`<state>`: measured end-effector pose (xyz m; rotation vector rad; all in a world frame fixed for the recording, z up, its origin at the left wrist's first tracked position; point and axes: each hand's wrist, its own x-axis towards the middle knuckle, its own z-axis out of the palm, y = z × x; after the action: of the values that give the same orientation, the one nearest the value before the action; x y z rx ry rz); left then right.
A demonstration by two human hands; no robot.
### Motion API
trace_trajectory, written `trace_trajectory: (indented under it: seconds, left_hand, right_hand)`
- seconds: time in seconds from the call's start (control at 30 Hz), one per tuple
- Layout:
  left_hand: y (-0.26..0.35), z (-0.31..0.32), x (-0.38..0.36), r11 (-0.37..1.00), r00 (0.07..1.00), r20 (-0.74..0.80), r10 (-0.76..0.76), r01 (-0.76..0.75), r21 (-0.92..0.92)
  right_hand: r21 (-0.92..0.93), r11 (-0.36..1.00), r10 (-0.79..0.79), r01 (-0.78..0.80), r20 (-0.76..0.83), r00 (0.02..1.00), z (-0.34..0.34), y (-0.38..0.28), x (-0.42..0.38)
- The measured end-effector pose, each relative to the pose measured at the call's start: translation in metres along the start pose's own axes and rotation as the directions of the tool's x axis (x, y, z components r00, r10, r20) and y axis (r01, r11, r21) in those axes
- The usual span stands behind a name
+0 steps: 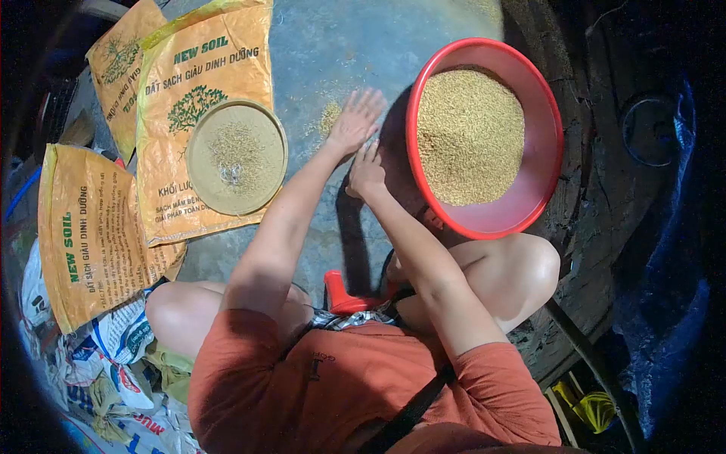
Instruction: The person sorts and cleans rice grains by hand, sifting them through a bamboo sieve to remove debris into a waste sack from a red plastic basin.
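Loose grain (330,116) is scattered on the concrete floor (318,38) just left of the open left hand (354,125), the nearer one. The right hand (367,174) is placed closer to the body, fingers extended; nothing is seen gripped.

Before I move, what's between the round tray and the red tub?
The head view shows your left hand and forearm, your right hand, and a small patch of loose grain on the floor.

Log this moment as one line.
left hand: open, by loose grain | right hand: close by | red basin: heaped grain | round tray: scattered grain, on orange sack
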<state>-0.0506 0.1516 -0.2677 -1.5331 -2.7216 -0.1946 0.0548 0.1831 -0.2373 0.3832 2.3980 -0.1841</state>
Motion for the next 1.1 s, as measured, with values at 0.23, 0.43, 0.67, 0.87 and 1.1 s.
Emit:
trace_trajectory:
  seconds: [0.23,0.43,0.67,0.87,1.1]
  left_hand:
    - [-0.005,0.011,-0.023,0.989,0.993,-0.042,-0.110,0.105,-0.106]
    - [-0.005,-0.009,-0.087,0.925,0.930,-0.016,-0.368,0.365,-0.103]
    - [-0.027,0.000,-0.064,0.879,0.876,-0.086,-0.475,0.466,-0.106]
    - [-0.041,-0.009,-0.036,0.955,0.954,-0.055,-0.294,0.296,0.030]
    - [-0.055,-0.002,-0.023,0.980,0.981,0.007,-0.193,0.193,0.053]
  right_hand:
    - [-0.028,0.998,-0.059,0.061,0.065,0.996,-0.018,-0.001,-0.007]
    - [-0.064,0.995,-0.065,0.070,0.078,0.995,-0.025,-0.004,-0.014]
    - [-0.081,0.994,-0.066,0.067,0.017,0.998,-0.015,-0.002,-0.011]
    - [0.067,0.998,-0.001,0.010,-0.132,0.991,0.024,0.001,0.016]
    - [-0.143,0.986,-0.095,0.088,-0.042,0.995,-0.007,-0.006,-0.007]
